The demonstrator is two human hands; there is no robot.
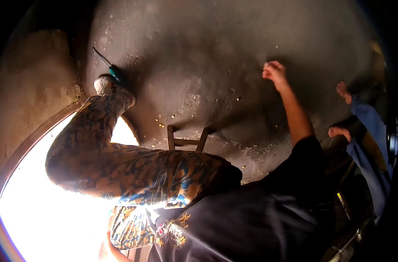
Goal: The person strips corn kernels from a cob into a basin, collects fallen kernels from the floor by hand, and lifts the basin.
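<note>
My right hand [274, 72] is held out over the dark floor at the upper middle, its fingers curled closed. Whether anything is inside the fist cannot be made out. My left hand [108, 249] shows only in part at the bottom edge, beside my patterned trouser leg [131, 225]. Glare washes out its fingers. My other bent leg [120, 168] stretches to the left, with the shoe [103, 85] on the floor. Close to that shoe lies a thin pointed tool with a teal handle [114, 72], which looks like a screwdriver.
Wooden stool legs [186, 142] stick out beside my thigh. Several small yellowish bits [161, 125] are scattered over the floor [234, 43]. At the right, another person's bare feet [340, 131] and blue trousers [367, 163] show. Bright light fills a rimmed opening [33, 209] at lower left.
</note>
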